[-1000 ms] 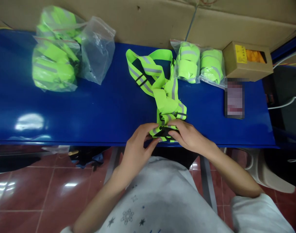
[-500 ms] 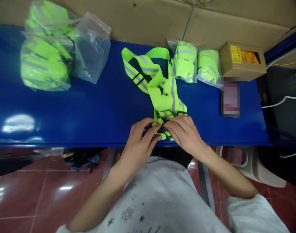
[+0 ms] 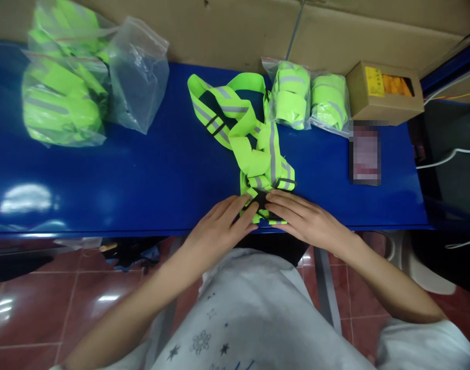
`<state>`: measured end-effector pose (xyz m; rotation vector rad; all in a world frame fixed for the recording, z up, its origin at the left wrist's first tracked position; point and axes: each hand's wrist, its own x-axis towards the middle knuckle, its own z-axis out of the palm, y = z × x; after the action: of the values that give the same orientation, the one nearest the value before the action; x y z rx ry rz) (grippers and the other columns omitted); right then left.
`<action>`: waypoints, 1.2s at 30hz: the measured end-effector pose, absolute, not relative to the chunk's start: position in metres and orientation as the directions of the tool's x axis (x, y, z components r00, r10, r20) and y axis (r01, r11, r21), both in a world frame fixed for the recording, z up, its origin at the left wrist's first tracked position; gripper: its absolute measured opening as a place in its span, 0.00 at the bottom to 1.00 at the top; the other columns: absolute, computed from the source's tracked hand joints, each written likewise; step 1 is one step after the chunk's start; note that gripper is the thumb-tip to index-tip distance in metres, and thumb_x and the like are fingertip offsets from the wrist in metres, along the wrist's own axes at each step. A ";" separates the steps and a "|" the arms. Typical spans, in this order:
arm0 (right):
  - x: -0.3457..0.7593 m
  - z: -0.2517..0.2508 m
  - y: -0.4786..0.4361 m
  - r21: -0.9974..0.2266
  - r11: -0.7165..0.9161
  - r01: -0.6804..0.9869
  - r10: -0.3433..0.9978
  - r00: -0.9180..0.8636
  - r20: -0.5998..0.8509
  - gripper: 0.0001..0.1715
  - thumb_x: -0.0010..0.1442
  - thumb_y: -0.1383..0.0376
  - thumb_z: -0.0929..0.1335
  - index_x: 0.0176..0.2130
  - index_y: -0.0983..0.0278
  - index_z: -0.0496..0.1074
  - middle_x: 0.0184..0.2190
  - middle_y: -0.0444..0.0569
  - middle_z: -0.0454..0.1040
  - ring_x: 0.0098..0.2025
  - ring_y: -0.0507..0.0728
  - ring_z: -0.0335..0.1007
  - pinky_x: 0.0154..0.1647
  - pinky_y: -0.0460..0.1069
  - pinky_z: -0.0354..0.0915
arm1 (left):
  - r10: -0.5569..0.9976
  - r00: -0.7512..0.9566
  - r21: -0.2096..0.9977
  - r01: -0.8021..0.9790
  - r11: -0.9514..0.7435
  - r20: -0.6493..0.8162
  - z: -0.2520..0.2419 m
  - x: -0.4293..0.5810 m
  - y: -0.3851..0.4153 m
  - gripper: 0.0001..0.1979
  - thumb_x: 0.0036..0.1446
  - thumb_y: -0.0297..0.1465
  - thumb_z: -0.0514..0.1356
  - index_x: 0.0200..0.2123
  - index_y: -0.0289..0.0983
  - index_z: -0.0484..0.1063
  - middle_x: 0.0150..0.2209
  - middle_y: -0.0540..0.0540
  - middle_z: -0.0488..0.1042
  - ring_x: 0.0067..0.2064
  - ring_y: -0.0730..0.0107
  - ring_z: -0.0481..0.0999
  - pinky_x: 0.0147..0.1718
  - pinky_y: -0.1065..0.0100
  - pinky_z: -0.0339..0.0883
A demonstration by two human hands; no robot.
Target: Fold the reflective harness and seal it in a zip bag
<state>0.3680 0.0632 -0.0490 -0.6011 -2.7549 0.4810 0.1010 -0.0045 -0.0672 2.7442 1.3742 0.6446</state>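
Note:
A neon-yellow reflective strap vest [image 3: 272, 149] with grey stripes lies loosely bunched on the blue table. Its black buckle [image 3: 261, 199] is near the front edge, between my two hands. My left hand [image 3: 227, 220] grips the buckle's left side and the strap end there, thumb and fingers bent round it. From the other side my right hand [image 3: 306, 216] holds the buckle and strap, its fingers long and close together. Fingers cover part of the buckle, so I cannot tell whether its halves are joined. A black strap slider [image 3: 286, 184] sits just above my right fingers.
Bagged yellow vests [image 3: 61, 103] and a clear plastic bag [image 3: 138, 77] lie at the back left. Two rolled vests in bags [image 3: 291, 97] stand at the back right. Beside them are a cardboard box [image 3: 397, 108] and a blurred-out dark rectangular object [image 3: 365, 154].
My right hand has flattened and spread slightly to the right, its fingers straighter. My left hand has shifted slightly, and more of the black buckle shows between them. The vest stays in place.

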 end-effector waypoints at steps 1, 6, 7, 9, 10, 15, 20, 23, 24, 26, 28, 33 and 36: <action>0.369 -0.050 0.064 -0.379 0.858 0.346 0.442 -0.873 0.205 0.23 0.74 0.66 0.68 0.64 0.71 0.72 0.67 0.64 0.73 0.72 0.66 0.69 0.73 0.64 0.70 | 0.756 0.541 0.157 0.765 -0.624 0.370 -0.067 0.101 -0.003 0.19 0.72 0.33 0.63 0.60 0.27 0.70 0.57 0.27 0.78 0.55 0.43 0.82 0.52 0.49 0.81; 0.367 -0.055 0.069 -0.516 0.791 0.330 0.516 -0.813 0.271 0.17 0.75 0.65 0.68 0.60 0.63 0.73 0.66 0.58 0.76 0.70 0.63 0.72 0.70 0.63 0.73 | 0.731 0.519 0.099 0.782 -0.615 0.444 -0.067 0.107 0.003 0.13 0.74 0.32 0.60 0.56 0.31 0.70 0.52 0.31 0.81 0.51 0.47 0.84 0.47 0.52 0.80; 0.367 -0.057 0.070 -0.550 0.769 0.325 0.539 -0.792 0.286 0.16 0.75 0.64 0.68 0.60 0.62 0.73 0.64 0.57 0.77 0.68 0.62 0.73 0.69 0.62 0.74 | 0.732 0.500 0.105 0.789 -0.605 0.464 -0.067 0.108 0.004 0.12 0.74 0.32 0.60 0.56 0.32 0.70 0.51 0.32 0.82 0.50 0.48 0.84 0.46 0.53 0.79; 0.365 -0.059 0.071 -0.615 0.727 0.306 0.582 -0.750 0.315 0.14 0.76 0.63 0.67 0.58 0.61 0.73 0.60 0.55 0.80 0.65 0.60 0.76 0.65 0.60 0.76 | 0.733 0.456 0.136 0.796 -0.590 0.506 -0.066 0.111 0.006 0.12 0.74 0.31 0.59 0.57 0.34 0.68 0.47 0.35 0.83 0.47 0.51 0.84 0.43 0.55 0.78; 0.364 -0.060 0.071 -0.633 0.715 0.296 0.596 -0.732 0.330 0.13 0.76 0.62 0.67 0.57 0.61 0.73 0.57 0.54 0.81 0.62 0.60 0.78 0.63 0.59 0.76 | 0.736 0.432 0.164 0.796 -0.583 0.521 -0.065 0.112 0.007 0.11 0.75 0.31 0.59 0.56 0.35 0.67 0.46 0.36 0.83 0.45 0.52 0.84 0.42 0.56 0.78; 0.360 -0.059 0.076 -0.585 0.719 0.375 0.635 -0.696 0.335 0.11 0.77 0.60 0.65 0.50 0.62 0.75 0.42 0.50 0.84 0.45 0.59 0.81 0.52 0.59 0.71 | 0.769 0.305 0.379 0.732 -0.566 0.561 -0.068 0.117 0.009 0.05 0.76 0.28 0.56 0.52 0.40 0.65 0.38 0.45 0.80 0.38 0.63 0.80 0.37 0.64 0.75; 0.353 -0.055 0.082 -0.709 0.603 0.366 0.706 -0.660 0.259 0.11 0.77 0.59 0.66 0.53 0.61 0.74 0.44 0.51 0.81 0.43 0.58 0.78 0.44 0.53 0.72 | 0.827 0.174 0.510 0.715 -0.479 0.534 -0.077 0.119 0.007 0.05 0.75 0.31 0.58 0.51 0.40 0.67 0.41 0.46 0.81 0.42 0.63 0.81 0.41 0.63 0.73; 0.346 -0.057 0.085 -0.725 0.566 0.393 0.751 -0.607 0.258 0.11 0.75 0.60 0.68 0.55 0.60 0.71 0.45 0.51 0.78 0.43 0.57 0.77 0.44 0.53 0.73 | 0.863 0.128 0.447 0.812 -0.374 0.489 -0.076 0.121 0.007 0.03 0.75 0.32 0.59 0.49 0.41 0.70 0.40 0.46 0.81 0.41 0.61 0.80 0.39 0.61 0.69; 0.344 -0.058 0.086 -0.715 0.568 0.407 0.763 -0.587 0.272 0.10 0.74 0.61 0.69 0.54 0.59 0.71 0.46 0.51 0.78 0.44 0.57 0.76 0.45 0.53 0.73 | 0.874 0.108 0.424 0.842 -0.333 0.474 -0.076 0.122 0.007 0.03 0.75 0.33 0.59 0.48 0.41 0.71 0.41 0.45 0.80 0.41 0.61 0.79 0.38 0.61 0.68; 0.341 -0.061 0.087 -0.675 0.595 0.437 0.766 -0.562 0.311 0.05 0.73 0.61 0.69 0.49 0.59 0.72 0.45 0.51 0.77 0.47 0.59 0.75 0.48 0.55 0.72 | 0.882 0.061 0.397 0.877 -0.271 0.468 -0.074 0.125 0.008 0.04 0.73 0.33 0.61 0.48 0.42 0.73 0.45 0.42 0.78 0.43 0.59 0.77 0.39 0.60 0.68; 0.339 -0.063 0.089 -0.625 0.640 0.447 0.741 -0.575 0.347 0.04 0.74 0.62 0.69 0.44 0.58 0.74 0.44 0.51 0.77 0.49 0.61 0.75 0.51 0.58 0.71 | 0.868 0.032 0.410 0.873 -0.266 0.495 -0.073 0.126 0.009 0.03 0.71 0.31 0.63 0.47 0.41 0.75 0.50 0.40 0.76 0.46 0.58 0.77 0.42 0.59 0.71; 0.348 -0.063 0.084 -0.561 0.722 0.405 0.641 -0.696 0.323 0.11 0.75 0.58 0.68 0.52 0.59 0.77 0.47 0.52 0.82 0.51 0.62 0.79 0.54 0.59 0.72 | 0.860 0.101 0.483 0.792 -0.374 0.501 -0.070 0.120 0.008 0.03 0.72 0.27 0.61 0.47 0.38 0.74 0.45 0.42 0.79 0.46 0.60 0.79 0.47 0.58 0.75; 0.357 -0.059 0.076 -0.454 0.796 0.401 0.552 -0.788 0.271 0.32 0.70 0.47 0.71 0.64 0.63 0.72 0.58 0.59 0.80 0.61 0.67 0.76 0.61 0.63 0.71 | 0.881 0.187 0.478 0.781 -0.401 0.434 -0.064 0.108 -0.002 0.12 0.73 0.38 0.62 0.51 0.37 0.74 0.47 0.38 0.81 0.49 0.54 0.81 0.48 0.54 0.76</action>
<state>0.3567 0.0759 -0.0587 -0.7197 -2.5911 0.5307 0.1078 -0.0017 -0.0637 2.3011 1.6265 1.0078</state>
